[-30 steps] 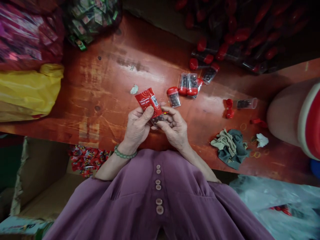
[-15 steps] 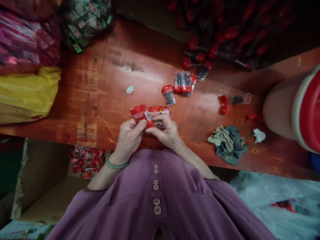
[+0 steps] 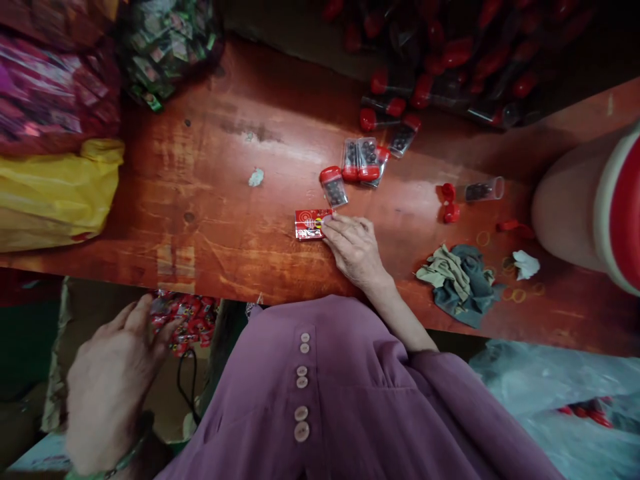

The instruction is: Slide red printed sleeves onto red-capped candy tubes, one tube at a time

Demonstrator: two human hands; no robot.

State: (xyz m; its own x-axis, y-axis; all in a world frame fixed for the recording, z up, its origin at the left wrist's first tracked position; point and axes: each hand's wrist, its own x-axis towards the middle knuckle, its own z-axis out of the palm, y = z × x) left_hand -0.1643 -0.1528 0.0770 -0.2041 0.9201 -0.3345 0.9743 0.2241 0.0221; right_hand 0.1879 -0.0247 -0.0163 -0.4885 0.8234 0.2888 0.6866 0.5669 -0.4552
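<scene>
My right hand (image 3: pixel 356 250) is on the wooden table, its fingers together on the right end of a small flat red packet (image 3: pixel 309 225) with a printed front. At the lower left, my left hand (image 3: pixel 113 373) is above an open cardboard box (image 3: pixel 167 410), fingers apart and nothing visible in them. Inside that box is a heap of small red wrapped packets (image 3: pixel 193 320), just beyond my left fingertips. Just behind the flat packet lies a clear tube with a red cap (image 3: pixel 334 187), holding dark balls.
More red-capped tubes (image 3: pixel 367 159) lie farther back, below a dark pile of them. A crumpled cloth (image 3: pixel 465 283) and a big tub with a red lid (image 3: pixel 590 207) are on the right. Filled bags and a yellow bag (image 3: pixel 55 193) stand at left.
My left hand has moved from the table down left to the cardboard box. The red pouch both hands held is out of them and no longer on the table. My right hand moved onto the flat packet.
</scene>
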